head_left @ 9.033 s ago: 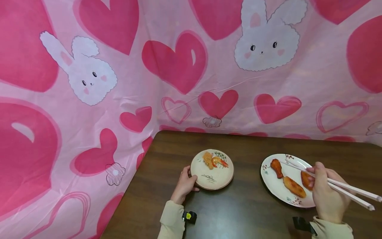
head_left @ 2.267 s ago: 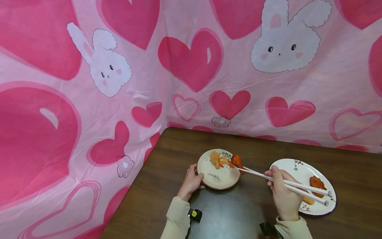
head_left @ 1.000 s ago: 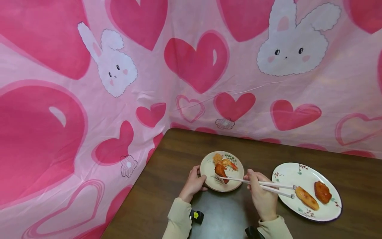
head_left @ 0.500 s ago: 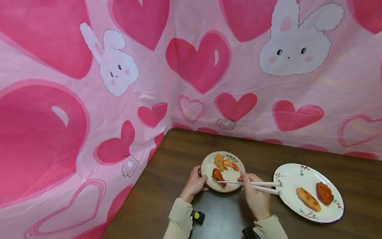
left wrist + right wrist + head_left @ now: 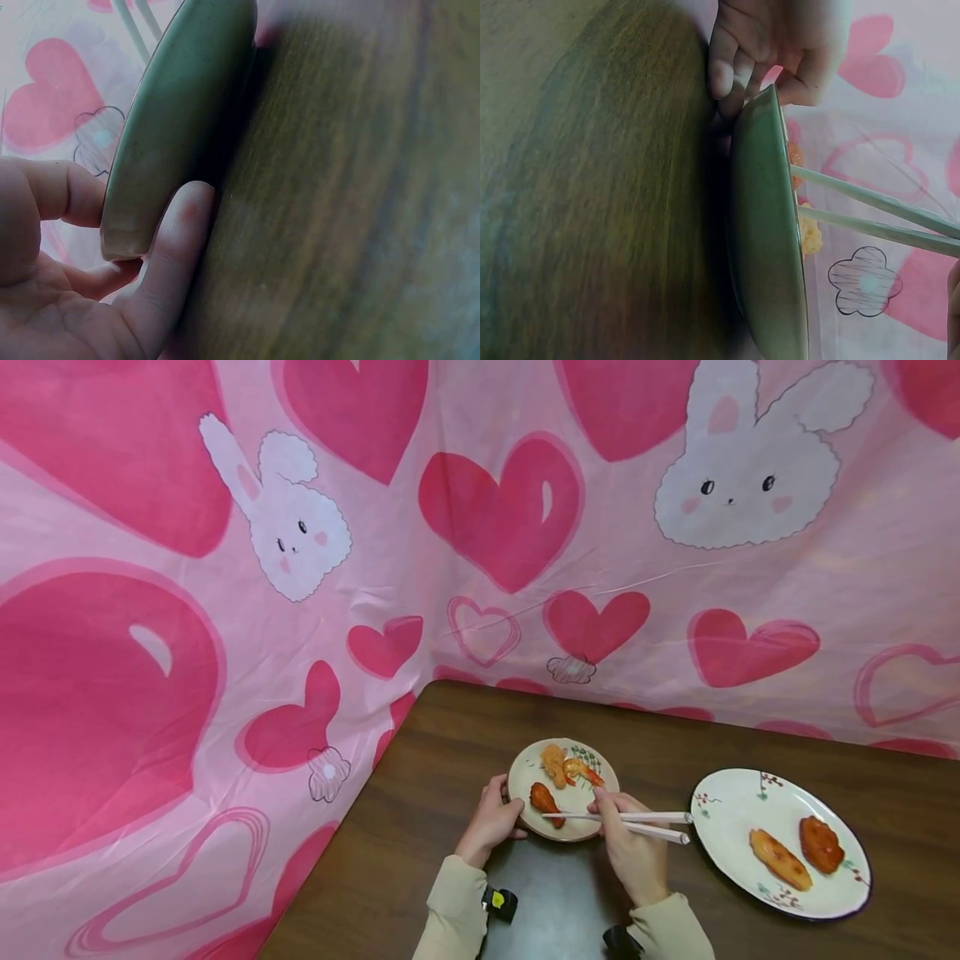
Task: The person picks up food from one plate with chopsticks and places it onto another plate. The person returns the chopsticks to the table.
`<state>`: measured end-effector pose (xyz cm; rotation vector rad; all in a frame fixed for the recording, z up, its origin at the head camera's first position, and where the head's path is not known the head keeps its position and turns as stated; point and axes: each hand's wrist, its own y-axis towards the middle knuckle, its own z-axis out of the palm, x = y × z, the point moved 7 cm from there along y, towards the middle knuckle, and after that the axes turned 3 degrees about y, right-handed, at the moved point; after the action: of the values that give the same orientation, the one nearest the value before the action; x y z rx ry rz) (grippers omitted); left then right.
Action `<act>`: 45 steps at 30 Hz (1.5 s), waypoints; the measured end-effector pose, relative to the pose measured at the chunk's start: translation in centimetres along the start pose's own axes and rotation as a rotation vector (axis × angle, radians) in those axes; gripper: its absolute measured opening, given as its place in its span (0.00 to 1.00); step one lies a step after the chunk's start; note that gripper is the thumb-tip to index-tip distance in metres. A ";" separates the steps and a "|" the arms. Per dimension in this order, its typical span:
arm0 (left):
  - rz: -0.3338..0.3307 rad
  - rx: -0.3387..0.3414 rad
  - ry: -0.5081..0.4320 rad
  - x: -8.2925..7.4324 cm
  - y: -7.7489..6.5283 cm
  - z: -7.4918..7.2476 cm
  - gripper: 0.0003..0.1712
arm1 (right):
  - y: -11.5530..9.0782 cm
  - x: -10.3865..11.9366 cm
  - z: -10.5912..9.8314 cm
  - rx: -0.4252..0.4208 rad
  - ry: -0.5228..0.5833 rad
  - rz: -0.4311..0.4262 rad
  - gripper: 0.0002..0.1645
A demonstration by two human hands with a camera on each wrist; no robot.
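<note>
My left hand (image 5: 491,822) grips the rim of a small round plate (image 5: 525,768), thumb over the edge and fingers beneath, as the left wrist view shows on the plate's side (image 5: 180,112). On it lie a drumstick (image 5: 542,797) at the near left, a fried golden piece (image 5: 554,766) and a shrimp (image 5: 582,770) behind. My right hand (image 5: 636,856) holds a pair of white chopsticks (image 5: 656,817), its fingertips right at the plate's right rim. The chopstick tips meet the drumstick's thin end. In the right wrist view the chopsticks (image 5: 874,199) reach over the plate's edge.
To the right, an oval plate (image 5: 723,793) carries a long golden fried piece (image 5: 780,858) and a browner round piece (image 5: 821,844). Both plates are on a dark wooden table (image 5: 465,727). A pink heart-and-rabbit cloth (image 5: 390,552) hangs behind and at the left.
The drumstick has gone from the oval plate to the small plate, carried leftward in the chopsticks. Lately it has shifted slightly left on the plate. My left hand has kept its grip.
</note>
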<state>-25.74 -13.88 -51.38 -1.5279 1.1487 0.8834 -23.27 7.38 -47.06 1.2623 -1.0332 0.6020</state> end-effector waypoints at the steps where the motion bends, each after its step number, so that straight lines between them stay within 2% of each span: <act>1: 0.000 0.002 -0.001 0.0 0.0 0.0 0.32 | 0.1 1.2 0.1 0.002 0.001 0.004 0.10; 5: 0.000 0.005 0.003 -0.2 0.1 0.1 0.32 | 0.5 4.4 0.7 0.000 -0.048 0.044 0.10; 10: -0.001 0.003 0.012 -0.3 0.1 0.1 0.32 | 0.5 4.4 1.2 -0.003 -0.094 0.061 0.10; 12: -0.006 0.004 0.010 -0.2 0.1 0.2 0.32 | 0.5 5.2 1.4 -0.009 -0.103 0.072 0.10; 17: -0.006 0.004 0.009 -0.2 0.2 0.3 0.32 | 0.6 5.3 1.8 -0.019 -0.133 0.044 0.12; 20: -0.006 0.004 0.012 -0.2 0.2 0.3 0.32 | 0.8 4.5 2.0 -0.051 -0.126 0.002 0.12; 23: -0.008 0.004 0.014 -0.2 0.2 0.4 0.32 | 0.8 4.6 2.2 -0.082 -0.130 -0.030 0.12; 28: -0.011 0.008 0.005 -0.2 0.2 0.4 0.31 | 0.8 4.9 2.5 -0.086 -0.148 -0.060 0.12; 38: -0.025 0.004 0.014 -0.1 0.1 0.2 0.30 | 0.6 4.9 2.9 -0.096 -0.188 -0.090 0.12; 45: -0.021 -0.005 0.014 0.0 0.1 0.0 0.31 | 0.6 4.6 2.9 -0.075 -0.139 -0.064 0.12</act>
<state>-25.80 -13.87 -51.41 -1.5495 1.1391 0.8631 -22.56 4.04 -42.81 1.2794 -1.1155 0.4273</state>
